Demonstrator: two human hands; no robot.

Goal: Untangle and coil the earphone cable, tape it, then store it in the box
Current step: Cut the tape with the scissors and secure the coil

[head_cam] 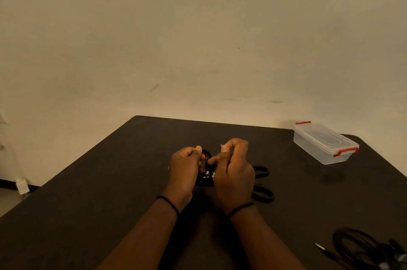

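Where the dark matte surface [99, 192] meets the pale scuffed wall [198, 38], its far edge runs across the middle of the frame, with a rounded corner at the right and a slanting left edge that drops toward the lower left. Wide bare stretches of that surface lie at the left of the hands and between the hands and the far edge.

Just below centre, the left hand [186, 169] has its fingers curled around the black earphone cable [207, 174], a small bunched coil held between the two hands just above the surface. The right hand [234, 172] is curled too, its thumb and fingertips pinching a small clear strip that looks like tape [222, 146] beside the coil. Each wrist wears a thin dark band.

Just right of the right hand, two black looped handles [262, 181], seemingly of scissors, lie flat and are partly hidden behind it.

In the right middle of the frame, near the far right corner, stands the box [323, 144]: a clear plastic rectangular box with rounded corners, its lid on, with a red clip at each short end, well apart from the hands.

In the lower right corner lies a loose tangle of glossy black cables [361, 247] with a slim pointed tip sticking out at its left.
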